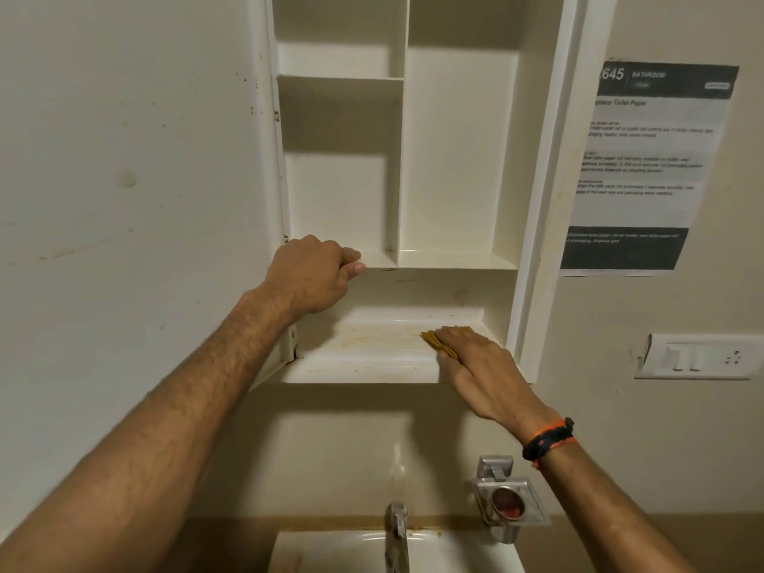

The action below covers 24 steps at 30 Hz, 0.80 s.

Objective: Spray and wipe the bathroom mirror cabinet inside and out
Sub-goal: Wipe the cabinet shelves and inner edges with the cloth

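Two hands at work: left hand (314, 272) curled over the middle shelf edge (413, 266) for bracing, right hand (475, 361) pressing yellow cloth (434, 340) flat onto stained bottom shelf (372, 345).

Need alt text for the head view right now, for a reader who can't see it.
A person's right hand presses a yellow cloth flat on the stained bottom shelf of an open, empty white cabinet. The left hand grips the edge of the shelf above. Below are a sink and tap.
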Motion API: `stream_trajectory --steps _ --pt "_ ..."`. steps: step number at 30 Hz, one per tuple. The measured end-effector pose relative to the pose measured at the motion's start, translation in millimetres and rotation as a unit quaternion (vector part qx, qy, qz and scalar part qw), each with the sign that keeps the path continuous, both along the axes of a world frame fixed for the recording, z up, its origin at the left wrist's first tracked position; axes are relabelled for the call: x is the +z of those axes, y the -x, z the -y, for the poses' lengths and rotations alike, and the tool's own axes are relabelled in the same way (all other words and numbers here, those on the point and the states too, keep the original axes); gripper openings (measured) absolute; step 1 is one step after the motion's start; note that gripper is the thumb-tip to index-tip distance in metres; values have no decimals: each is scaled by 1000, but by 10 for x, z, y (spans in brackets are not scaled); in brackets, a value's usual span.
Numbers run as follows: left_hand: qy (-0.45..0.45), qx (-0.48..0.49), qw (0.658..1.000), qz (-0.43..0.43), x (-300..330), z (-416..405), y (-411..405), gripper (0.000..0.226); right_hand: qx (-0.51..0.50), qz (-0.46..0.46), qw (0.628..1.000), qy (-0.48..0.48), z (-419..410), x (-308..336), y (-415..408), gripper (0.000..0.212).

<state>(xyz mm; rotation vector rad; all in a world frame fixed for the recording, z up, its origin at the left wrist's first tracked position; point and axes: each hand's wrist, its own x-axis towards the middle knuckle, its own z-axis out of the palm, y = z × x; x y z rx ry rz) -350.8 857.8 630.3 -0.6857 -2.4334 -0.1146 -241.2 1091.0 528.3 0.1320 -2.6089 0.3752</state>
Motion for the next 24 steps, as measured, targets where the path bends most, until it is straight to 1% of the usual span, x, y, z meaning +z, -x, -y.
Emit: stream_trajectory --steps 3,5,7,10,15,17,20,24 --pt "-5 2 1000 -1 -1 -15 0 44 -11 35 999 9 41 134 129 35" --pt "-11 4 1000 7 -1 -16 -7 44 -26 51 998 -15 126 208 257 28" --pt "-13 6 1000 7 -7 -17 -20 44 -46 52 997 -32 202 231 354 27" --pt "-19 7 1000 10 -2 -6 -31 43 -54 44 996 -47 254 176 320 30" --pt "-18 9 1000 8 -3 -9 -25 44 -4 -15 1000 -21 330 -16 46 37" --pt "-18 10 1000 7 -11 -10 -24 44 -8 5 1000 -11 313 54 86 38" --pt "-17 8 1000 12 -1 -15 -40 44 -20 58 998 -20 322 230 285 31" --pt "-17 9 1000 22 2 -15 -56 45 -40 71 996 -35 409 256 451 25"
